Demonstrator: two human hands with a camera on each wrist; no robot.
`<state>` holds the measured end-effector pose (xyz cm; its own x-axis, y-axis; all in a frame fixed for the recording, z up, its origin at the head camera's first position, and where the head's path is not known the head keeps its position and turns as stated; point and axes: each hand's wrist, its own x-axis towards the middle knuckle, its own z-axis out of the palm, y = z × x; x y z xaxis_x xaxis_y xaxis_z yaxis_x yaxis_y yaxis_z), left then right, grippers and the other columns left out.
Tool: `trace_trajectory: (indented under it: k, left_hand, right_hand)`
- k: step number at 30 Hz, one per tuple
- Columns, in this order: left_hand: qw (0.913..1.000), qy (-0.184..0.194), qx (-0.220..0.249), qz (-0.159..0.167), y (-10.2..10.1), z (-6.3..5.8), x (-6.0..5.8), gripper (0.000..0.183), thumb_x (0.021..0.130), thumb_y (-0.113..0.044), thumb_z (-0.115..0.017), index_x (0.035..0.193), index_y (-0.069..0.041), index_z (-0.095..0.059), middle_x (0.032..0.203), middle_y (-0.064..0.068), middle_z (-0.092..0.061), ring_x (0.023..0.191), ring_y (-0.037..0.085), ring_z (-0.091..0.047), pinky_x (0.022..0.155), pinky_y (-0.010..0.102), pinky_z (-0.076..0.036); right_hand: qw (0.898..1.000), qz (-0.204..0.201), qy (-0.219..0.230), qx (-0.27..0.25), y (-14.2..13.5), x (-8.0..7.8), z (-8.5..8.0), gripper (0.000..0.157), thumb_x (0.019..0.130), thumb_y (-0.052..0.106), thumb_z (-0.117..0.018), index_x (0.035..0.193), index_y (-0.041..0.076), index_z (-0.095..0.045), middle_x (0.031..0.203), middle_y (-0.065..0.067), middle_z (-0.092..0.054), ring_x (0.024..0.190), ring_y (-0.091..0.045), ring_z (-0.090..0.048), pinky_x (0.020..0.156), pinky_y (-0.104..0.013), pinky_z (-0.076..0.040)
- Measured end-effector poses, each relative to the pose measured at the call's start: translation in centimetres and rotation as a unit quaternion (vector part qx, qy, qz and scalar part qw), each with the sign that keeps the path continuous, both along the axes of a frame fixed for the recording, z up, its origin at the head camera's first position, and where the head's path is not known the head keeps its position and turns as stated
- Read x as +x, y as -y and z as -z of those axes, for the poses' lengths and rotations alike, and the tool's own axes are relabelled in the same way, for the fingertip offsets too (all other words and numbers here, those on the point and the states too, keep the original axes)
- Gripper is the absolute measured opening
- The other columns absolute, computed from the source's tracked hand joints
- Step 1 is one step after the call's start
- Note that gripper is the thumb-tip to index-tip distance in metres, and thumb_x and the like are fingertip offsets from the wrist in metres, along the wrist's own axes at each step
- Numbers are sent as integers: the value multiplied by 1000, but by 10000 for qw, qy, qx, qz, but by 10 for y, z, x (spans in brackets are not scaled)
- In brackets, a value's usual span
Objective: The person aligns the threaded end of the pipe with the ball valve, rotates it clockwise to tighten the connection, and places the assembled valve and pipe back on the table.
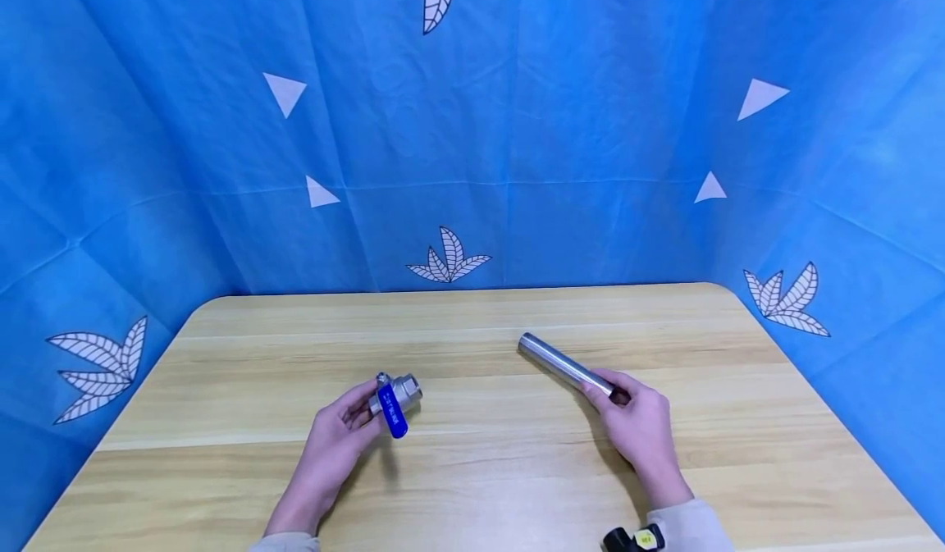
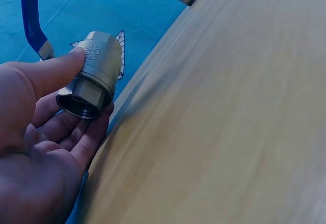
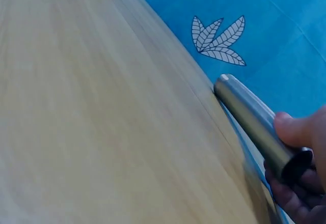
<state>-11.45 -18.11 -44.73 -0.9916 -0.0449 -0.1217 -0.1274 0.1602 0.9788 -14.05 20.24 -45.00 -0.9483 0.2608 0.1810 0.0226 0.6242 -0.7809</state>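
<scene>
A blue-levered ball valve is hovering over the wooden tabletop, the left hand pinching it; at its three o'clock, the right hand is gripping a metal tube by its near end; I'm fearing that off-centre hold could let the far end, toward ten o'clock, dip.

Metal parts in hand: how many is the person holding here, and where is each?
2: the blue-handled valve, gripped in the left hand, and the metal tube, held near one end in the right hand. No other held part shows.
</scene>
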Motion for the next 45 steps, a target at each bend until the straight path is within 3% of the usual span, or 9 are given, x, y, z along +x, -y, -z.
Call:
trace_trajectory:
  k: [4, 7, 13, 19, 25, 30, 36, 45]
  left_hand:
    - [10000, 46, 22, 27, 0, 0, 0, 59, 84, -10, -72, 139, -14, -50, 142, 9, -52, 129, 24, -51, 104, 20, -43]
    - [9999, 79, -21, 87, -1, 0, 0, 60, 84, -11, -72, 140, -15, -49, 143, 9, -50, 130, 25, -51, 108, 26, -41]
    - [9996, 3, -212, 192, -3, 0, 0, 61, 83, -13, -74, 139, -15, -49, 141, 9, -52, 127, 25, -53, 108, 29, -41]
    - [9989, -165, 188, 404, -6, -3, 1, 59, 82, -12, -75, 137, -16, -52, 138, 8, -54, 120, 24, -58, 99, 19, -48]
    - [9975, -36, 453, 542, -9, -8, 2, 57, 81, -6, -74, 134, -15, -55, 137, 7, -54, 120, 24, -58, 98, 19, -49]
    - [9971, 29, 487, 579, -13, -10, 3, 56, 80, -7, -75, 132, -15, -56, 134, 7, -56, 119, 23, -58, 98, 19, -49]
    - [9954, 64, 637, 720, -21, -11, 3, 57, 80, -8, -76, 132, -15, -56, 134, 7, -56, 119, 24, -58, 98, 21, -50]
    - [9956, 129, 657, 652, -24, -11, 3, 57, 78, -8, -78, 131, -17, -59, 132, 6, -58, 117, 23, -60, 97, 21, -50]
  right_hand:
    - [9985, 214, 165, -470, -1, -1, -1, 25, 86, 34, -74, 107, 19, -74, 96, -5, -72, 74, -7, -60, 58, -16, -50]
    - [9931, 91, 361, -1114, 0, -1, -3, 28, 88, 31, -72, 111, 15, -72, 107, -8, -71, 83, -7, -62, 67, -17, -54]
    - [9659, -361, 754, -2450, 5, -2, -7, 39, 87, 30, -72, 119, 9, -66, 110, -7, -67, 93, -13, -63, 80, -23, -56]
    - [9453, -722, 914, -3048, 12, -1, -9, 42, 85, 28, -75, 120, 7, -65, 108, -2, -68, 93, -16, -64, 82, -26, -56]
    - [9313, -1010, 945, -3370, 19, 1, -12, 44, 82, 26, -77, 119, 6, -65, 109, -2, -69, 96, -15, -65, 87, -29, -57]
    - [9244, -1262, 959, -3470, 28, 4, -14, 43, 82, 23, -77, 119, 5, -65, 105, -4, -70, 94, -19, -65, 83, -29, -57]
    - [9244, -1660, 954, -3298, 40, 6, -13, 42, 82, 24, -76, 119, 5, -66, 106, -8, -68, 93, -22, -65, 78, -28, -56]
    - [9230, -1818, 946, -3257, 41, 5, -9, 39, 82, 23, -77, 116, 6, -66, 108, -10, -67, 91, -23, -64, 78, -29, -57]
